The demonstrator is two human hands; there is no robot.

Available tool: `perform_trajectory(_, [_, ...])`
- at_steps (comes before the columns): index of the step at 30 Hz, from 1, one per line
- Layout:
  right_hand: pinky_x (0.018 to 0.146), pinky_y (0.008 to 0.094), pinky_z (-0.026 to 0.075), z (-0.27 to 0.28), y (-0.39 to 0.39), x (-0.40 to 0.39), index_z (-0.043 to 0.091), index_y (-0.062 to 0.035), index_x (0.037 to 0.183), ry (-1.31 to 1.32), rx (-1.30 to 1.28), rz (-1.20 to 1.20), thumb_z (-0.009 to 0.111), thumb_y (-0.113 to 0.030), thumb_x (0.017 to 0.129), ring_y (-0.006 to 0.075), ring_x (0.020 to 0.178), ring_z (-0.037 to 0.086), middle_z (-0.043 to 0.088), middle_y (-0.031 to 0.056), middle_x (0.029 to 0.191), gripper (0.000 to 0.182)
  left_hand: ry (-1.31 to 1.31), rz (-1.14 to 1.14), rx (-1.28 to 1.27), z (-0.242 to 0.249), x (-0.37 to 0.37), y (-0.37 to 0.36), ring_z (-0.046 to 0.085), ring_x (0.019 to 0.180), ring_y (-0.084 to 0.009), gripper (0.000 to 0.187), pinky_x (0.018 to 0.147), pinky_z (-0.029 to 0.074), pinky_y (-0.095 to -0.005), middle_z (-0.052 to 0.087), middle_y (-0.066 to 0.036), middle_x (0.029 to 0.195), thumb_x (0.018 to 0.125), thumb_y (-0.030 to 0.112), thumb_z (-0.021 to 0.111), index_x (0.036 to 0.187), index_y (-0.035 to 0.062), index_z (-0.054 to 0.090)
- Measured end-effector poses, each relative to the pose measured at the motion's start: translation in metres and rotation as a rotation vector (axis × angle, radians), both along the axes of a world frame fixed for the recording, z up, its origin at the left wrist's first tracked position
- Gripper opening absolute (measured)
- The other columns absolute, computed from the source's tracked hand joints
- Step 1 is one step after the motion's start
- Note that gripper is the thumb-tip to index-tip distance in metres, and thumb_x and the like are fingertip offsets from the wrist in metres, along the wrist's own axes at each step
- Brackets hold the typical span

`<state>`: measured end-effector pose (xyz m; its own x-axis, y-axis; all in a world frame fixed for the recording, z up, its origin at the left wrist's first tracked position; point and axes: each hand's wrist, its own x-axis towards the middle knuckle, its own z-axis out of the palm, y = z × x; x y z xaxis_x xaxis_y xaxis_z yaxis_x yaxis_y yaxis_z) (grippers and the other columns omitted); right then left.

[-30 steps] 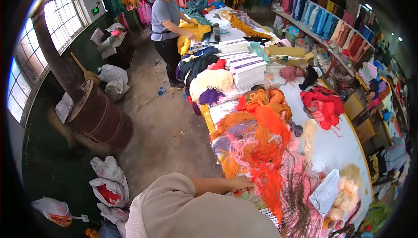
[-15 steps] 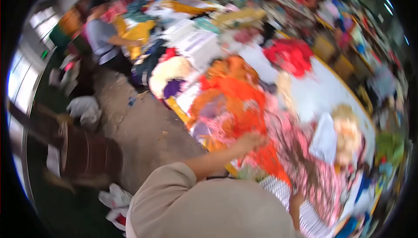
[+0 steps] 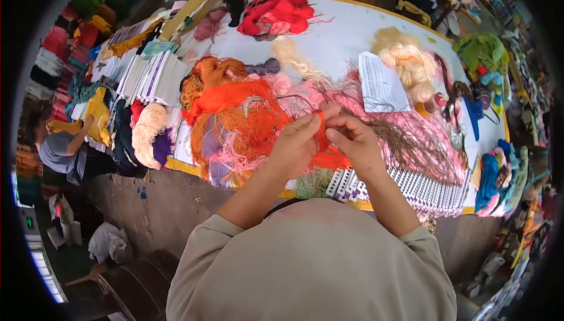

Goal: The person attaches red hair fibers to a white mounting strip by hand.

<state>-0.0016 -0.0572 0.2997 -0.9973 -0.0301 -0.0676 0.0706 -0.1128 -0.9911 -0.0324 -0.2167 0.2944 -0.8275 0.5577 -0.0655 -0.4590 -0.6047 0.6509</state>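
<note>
Both hands are raised close together over the near side of the table. Orange-red yarn (image 3: 321, 134) runs between them, pinched in the fingers of my left hand (image 3: 295, 148). My right hand (image 3: 357, 145) has its thumb and fingers bent together at the same yarn; the exact grip is partly hidden. Behind and left of them lies a tangled heap of orange yarn (image 3: 235, 99). Pink and brown yarn (image 3: 420, 145) spreads out to the right. Below my right hand, a row of white cards with punched holes (image 3: 405, 189) lines the table edge.
A printed sheet (image 3: 376, 83) lies beside cream skeins (image 3: 411, 65). Red yarn (image 3: 279, 11) is at the far side, green yarn (image 3: 482, 54) at the right. White card stacks (image 3: 154, 77) stand left. Another person (image 3: 61, 148) handles yellow yarn (image 3: 98, 112) at the table's left end.
My view has swung and steadied over the table. My right hand has risen from the white cards to meet my left hand, and orange-red yarn is now between them.
</note>
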Motion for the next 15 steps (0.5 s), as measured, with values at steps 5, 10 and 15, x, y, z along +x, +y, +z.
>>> perform_trajectory(5, [0.065, 0.0199, 0.041, -0.004, 0.003, 0.002, 0.065, -0.002, 0.098, -0.02, -0.044, -0.017, 0.064, -0.004, 0.089, 0.004, 0.073, 0.049, 0.061, -0.0026, 0.085, 0.009, 0.004, -0.027, -0.214, -0.002, -0.002, 0.004, 0.05, 0.12, -0.0175, 0.044, 0.099, 0.043, -0.034, 0.052, -0.012, 0.135, 0.102, 0.027, 0.044, 0.132, -0.0056, 0.049])
perform_trajectory(10, [0.064, 0.0199, 0.041, 0.001, 0.003, 0.001, 0.064, -0.0016, 0.097, -0.112, -0.14, -0.07, 0.063, -0.005, 0.091, 0.0039, 0.072, 0.051, 0.062, -0.0021, 0.086, 0.007, 0.03, 0.005, -0.137, 0.004, -0.002, 0.009, 0.054, 0.112, -0.0144, 0.041, 0.093, 0.044, -0.0299, 0.056, -0.012, 0.13, 0.102, 0.024, 0.045, 0.129, -0.0051, 0.053])
perform_trajectory(15, [0.063, 0.0193, 0.04, -0.008, 0.008, -0.003, 0.063, -0.0023, 0.096, 0.04, 0.012, -0.046, 0.061, -0.005, 0.092, 0.0036, 0.073, 0.05, 0.061, -0.0023, 0.086, 0.006, 0.072, -0.015, -0.196, 0.007, -0.004, 0.017, 0.055, 0.111, -0.0148, 0.039, 0.094, 0.045, -0.0297, 0.057, -0.013, 0.128, 0.102, 0.023, 0.044, 0.127, -0.0052, 0.054])
